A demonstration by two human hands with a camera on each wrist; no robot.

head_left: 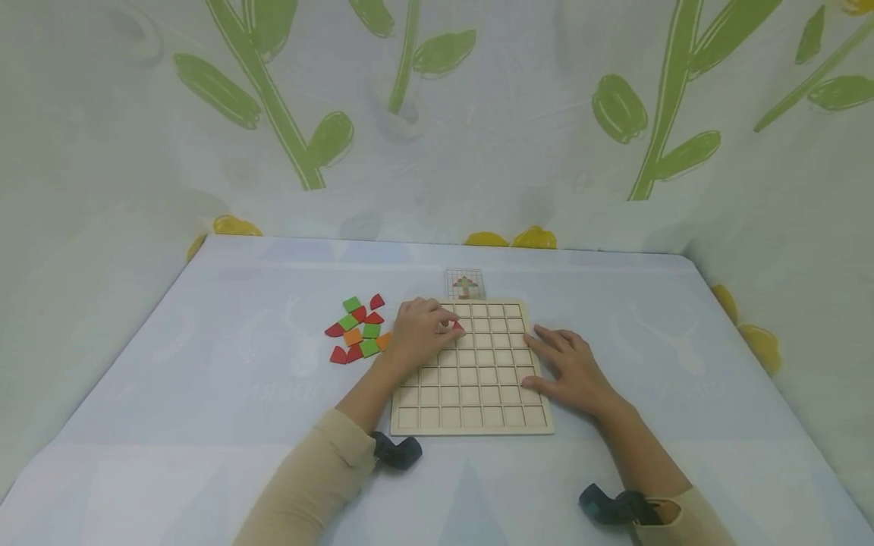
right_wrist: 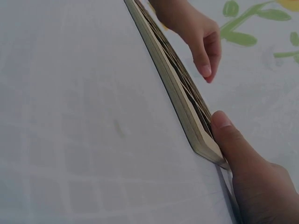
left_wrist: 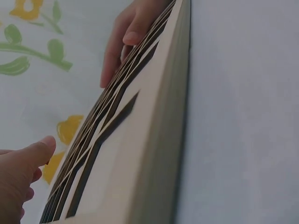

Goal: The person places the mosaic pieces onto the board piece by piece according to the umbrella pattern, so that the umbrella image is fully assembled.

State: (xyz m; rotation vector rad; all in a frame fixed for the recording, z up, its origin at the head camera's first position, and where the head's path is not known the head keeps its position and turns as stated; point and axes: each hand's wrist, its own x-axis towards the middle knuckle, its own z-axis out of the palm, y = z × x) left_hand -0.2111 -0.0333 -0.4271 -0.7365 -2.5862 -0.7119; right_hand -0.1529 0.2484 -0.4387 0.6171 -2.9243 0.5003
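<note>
Left hand pinches red piece over far rows of gridded wooden board, grip clamped on it between thumb and fingertips. Right hand, grip apart, thumb and fingers spread, rests at board's right edge. Loose red, green and orange pieces lie left of board on pale surface; pattern card just beside board's far edge.

Booth-like space, leaf-printed wall covering, pale tabletop, wider setting unclear
</note>
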